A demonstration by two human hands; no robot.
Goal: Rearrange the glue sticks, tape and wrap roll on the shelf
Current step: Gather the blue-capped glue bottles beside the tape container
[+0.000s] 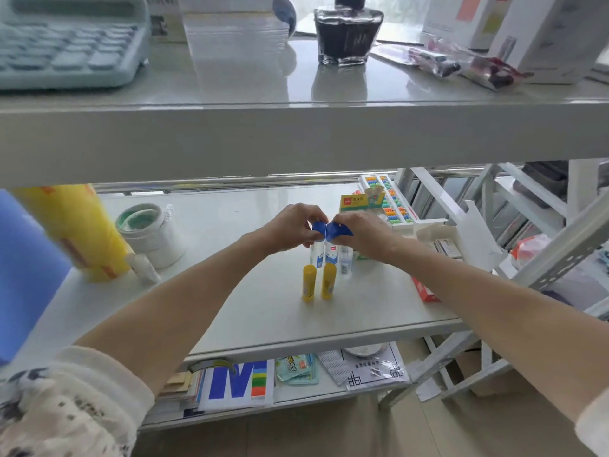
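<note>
Glue sticks w/ blue caps (324,250) are pinched at the tops by left hand (291,227) & right hand (361,235), mid-shelf, behind two yellow sticks (319,281); tape (146,230) & yellow wrap roll (82,232) are set well left.

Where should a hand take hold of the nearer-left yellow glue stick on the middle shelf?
Probably around its upper body, coming from above and the front: the yellow glue stick stands upright, close beside its twin, with blue-capped glue bottles right behind, so only top and front look open.
</note>
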